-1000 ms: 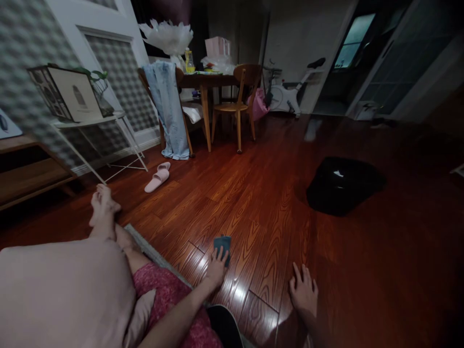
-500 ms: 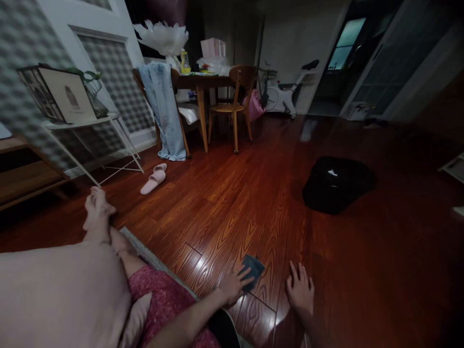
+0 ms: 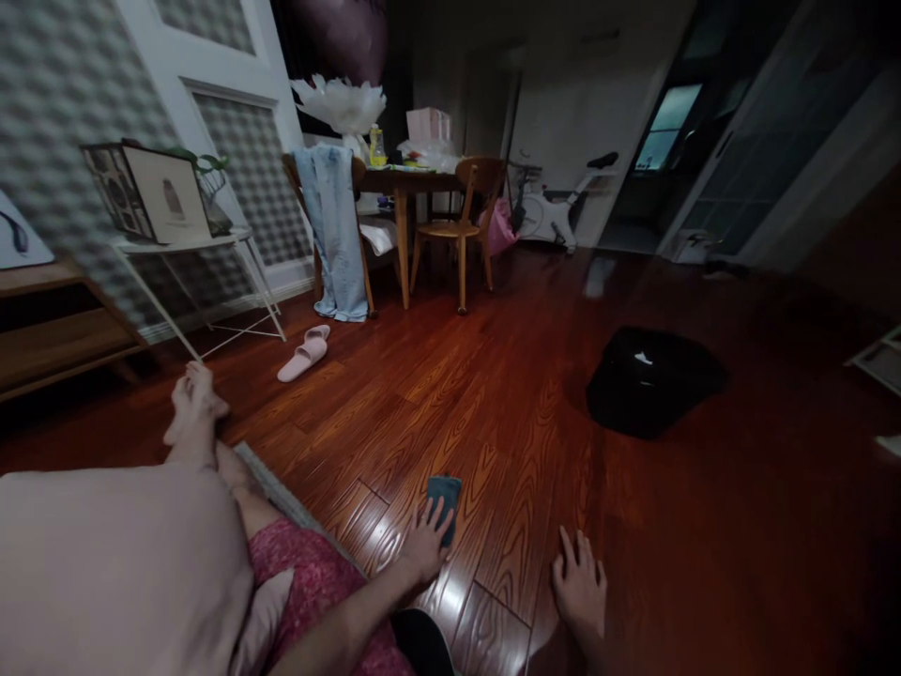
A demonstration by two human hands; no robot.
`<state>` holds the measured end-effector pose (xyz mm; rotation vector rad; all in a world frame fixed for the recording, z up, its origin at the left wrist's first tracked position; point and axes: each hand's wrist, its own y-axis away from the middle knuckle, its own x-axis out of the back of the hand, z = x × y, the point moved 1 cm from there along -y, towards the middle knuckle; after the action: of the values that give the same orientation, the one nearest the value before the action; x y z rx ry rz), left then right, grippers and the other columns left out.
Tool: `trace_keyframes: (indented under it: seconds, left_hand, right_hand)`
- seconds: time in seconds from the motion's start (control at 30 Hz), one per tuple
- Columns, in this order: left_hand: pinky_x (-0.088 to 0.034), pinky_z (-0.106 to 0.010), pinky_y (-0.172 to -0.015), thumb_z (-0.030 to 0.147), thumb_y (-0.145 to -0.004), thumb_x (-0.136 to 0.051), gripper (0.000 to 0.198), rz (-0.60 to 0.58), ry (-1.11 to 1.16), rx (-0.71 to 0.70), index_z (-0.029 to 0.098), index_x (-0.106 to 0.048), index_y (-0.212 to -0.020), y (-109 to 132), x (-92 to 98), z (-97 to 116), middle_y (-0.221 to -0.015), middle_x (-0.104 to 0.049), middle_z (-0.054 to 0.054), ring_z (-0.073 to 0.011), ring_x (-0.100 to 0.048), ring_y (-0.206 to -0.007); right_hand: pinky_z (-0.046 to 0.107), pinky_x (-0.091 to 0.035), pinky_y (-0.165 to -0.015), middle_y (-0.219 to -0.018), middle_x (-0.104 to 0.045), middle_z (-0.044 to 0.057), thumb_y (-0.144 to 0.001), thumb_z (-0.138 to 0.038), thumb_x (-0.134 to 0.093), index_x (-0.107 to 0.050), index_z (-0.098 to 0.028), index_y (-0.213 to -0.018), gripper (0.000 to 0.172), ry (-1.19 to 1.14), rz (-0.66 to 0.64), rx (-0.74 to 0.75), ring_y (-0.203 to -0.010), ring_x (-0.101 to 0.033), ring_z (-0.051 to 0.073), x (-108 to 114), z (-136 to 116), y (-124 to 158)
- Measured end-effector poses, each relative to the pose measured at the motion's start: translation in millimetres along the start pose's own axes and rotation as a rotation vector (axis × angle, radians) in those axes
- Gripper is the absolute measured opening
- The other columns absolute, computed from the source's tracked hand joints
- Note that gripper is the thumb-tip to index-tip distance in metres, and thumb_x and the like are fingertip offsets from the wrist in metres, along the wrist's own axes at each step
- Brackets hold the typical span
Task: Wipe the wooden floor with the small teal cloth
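A small teal cloth lies on the red-brown wooden floor in front of me. My left hand rests on its near end, fingers pressing it to the boards. Whether it is a cloth or a flat pad is hard to tell. My right hand lies flat on the floor about a hand's width to the right, fingers stretched out and holding nothing. I am sitting on the floor with a pink cushion on my lap and my bare legs and feet stretched out to the left.
A black bin-like object sits on the floor to the right. Pink slippers lie near a white wire shelf. Farther back stand a wooden table with chairs, a blue garment and an exercise bike.
My left hand slid the teal cloth right and toward me, then back left and away. The right hand stayed flat on the floor. The camera view shifted slightly.
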<state>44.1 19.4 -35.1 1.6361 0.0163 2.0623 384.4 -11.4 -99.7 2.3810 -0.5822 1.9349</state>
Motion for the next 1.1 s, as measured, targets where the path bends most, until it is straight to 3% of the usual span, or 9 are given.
trace_keyframes:
  seconds: [0.2,0.4,0.53,0.63,0.73,0.83,0.93,1.0,1.1]
  left_hand:
    - [0.003,-0.067,-0.118,0.072,-0.086,-0.053,0.097,-0.148,0.066,-0.386,0.022,-0.021,-0.162,14.4,3.3,40.1,-0.168,-0.004,-0.014,-0.0382,-0.003,-0.154]
    - [0.001,-0.069,-0.116,0.065,-0.088,-0.056,0.087,-0.178,0.112,-0.507,0.026,-0.026,-0.160,18.2,2.8,37.8,-0.168,-0.010,-0.013,-0.0367,-0.007,-0.154]
    - [-0.002,-0.068,-0.117,0.064,-0.084,-0.062,0.091,-0.184,0.102,-0.487,0.027,-0.027,-0.160,15.9,-3.2,28.6,-0.168,-0.012,-0.013,-0.0376,-0.011,-0.153]
    - [-0.003,-0.069,-0.116,0.066,-0.080,-0.065,0.099,-0.193,0.099,-0.437,0.028,-0.023,-0.161,12.9,-6.8,21.8,-0.168,-0.013,-0.014,-0.0395,-0.013,-0.152]
    - [-0.006,-0.069,-0.116,0.064,-0.075,-0.070,0.108,-0.167,0.065,-0.339,0.027,-0.019,-0.162,10.8,-7.5,12.8,-0.168,-0.007,-0.016,-0.0406,-0.012,-0.152]
    - [-0.007,-0.067,-0.117,0.059,-0.072,-0.073,0.114,-0.132,-0.003,-0.216,0.025,-0.015,-0.163,12.5,-5.6,0.5,-0.167,-0.003,-0.018,-0.0399,-0.009,-0.153]
    - [-0.006,-0.065,-0.118,0.054,-0.074,-0.072,0.111,-0.141,-0.056,-0.105,0.023,-0.014,-0.163,18.4,-1.4,-13.0,-0.167,-0.004,-0.018,-0.0386,-0.008,-0.153]
    - [-0.006,-0.064,-0.119,0.052,-0.074,-0.071,0.109,-0.170,-0.084,-0.048,0.023,-0.014,-0.163,23.4,2.4,-21.1,-0.167,-0.004,-0.018,-0.0378,-0.008,-0.153]
    - [-0.006,-0.065,-0.118,0.050,-0.074,-0.072,0.108,-0.210,-0.101,-0.022,0.025,-0.015,-0.162,30.3,9.1,-29.3,-0.167,-0.005,-0.018,-0.0372,-0.008,-0.153]
  right_hand:
    - [0.049,-0.024,-0.119,-0.156,-0.042,0.012,-0.092,-0.038,-0.020,-0.046,-0.021,-0.150,0.066,0.003,0.022,0.004,-0.148,-0.031,0.025,2.4,-2.6,-1.7]
    - [0.048,-0.025,-0.119,-0.156,-0.044,0.013,-0.091,-0.035,-0.019,-0.051,-0.019,-0.147,0.066,0.034,0.019,-0.001,-0.148,-0.033,0.024,10.1,-7.4,-1.7]
    - [0.054,-0.025,-0.118,-0.156,-0.044,0.015,-0.090,-0.031,-0.020,-0.048,-0.019,-0.149,0.066,-0.005,0.005,-0.043,-0.148,-0.034,0.027,11.8,-13.8,-6.2]
    - [0.065,-0.024,-0.115,-0.155,-0.042,0.021,-0.088,-0.026,-0.022,-0.037,-0.014,-0.155,0.069,-0.092,0.009,-0.102,-0.148,-0.032,0.033,11.9,-39.2,-6.8]
    - [0.061,-0.023,-0.118,-0.159,-0.038,0.021,-0.089,-0.025,-0.027,-0.030,-0.010,-0.157,0.070,-0.202,-0.029,0.081,-0.151,-0.027,0.033,10.0,-90.2,8.5]
    - [0.050,-0.024,-0.123,-0.163,-0.034,0.011,-0.092,-0.027,-0.030,-0.034,-0.016,-0.156,0.066,-0.284,-0.147,0.349,-0.153,-0.024,0.026,4.8,-150.0,40.9]
    - [0.045,-0.023,-0.124,-0.164,-0.032,0.009,-0.093,-0.029,-0.032,-0.036,-0.016,-0.156,0.065,-0.252,-0.320,0.391,-0.153,-0.023,0.024,0.8,-191.6,71.5]
    - [0.046,-0.020,-0.124,-0.165,-0.029,0.009,-0.094,-0.032,-0.034,-0.035,-0.015,-0.157,0.065,-0.203,-0.389,0.395,-0.153,-0.022,0.024,2.7,-200.8,82.4]
    - [0.045,-0.016,-0.125,-0.166,-0.027,0.007,-0.095,-0.037,-0.036,-0.034,-0.017,-0.157,0.065,-0.140,-0.400,0.460,-0.154,-0.019,0.023,11.9,-185.4,84.1]
